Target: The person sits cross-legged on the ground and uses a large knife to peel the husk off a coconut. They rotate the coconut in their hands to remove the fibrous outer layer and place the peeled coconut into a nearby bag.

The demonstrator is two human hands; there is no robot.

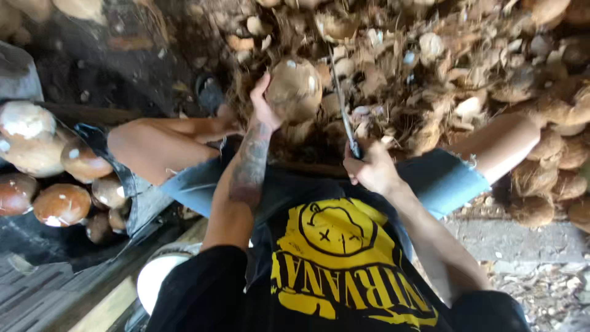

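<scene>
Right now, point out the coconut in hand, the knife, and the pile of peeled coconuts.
coconut (pixel 294 89): head view, middle of its rounded shell.
knife (pixel 342 101): head view, midway along the thin blade.
peeled coconuts (pixel 61 204): head view, top of one brown nut at the left.

Free room is scarce: a heap of coconut husks (pixel 467 80) crowds the ground ahead and to the right, pressing close behind the coconut (pixel 294 89) in the left hand (pixel 263 104) and around the long blade (pixel 342 101) gripped by the right hand (pixel 372 169). On the left, a pile of peeled coconuts (pixel 55 178) blocks passage. The only open lane seems to be the dark gap between the bare knees (pixel 132 144), though shadow hides its floor.
</scene>
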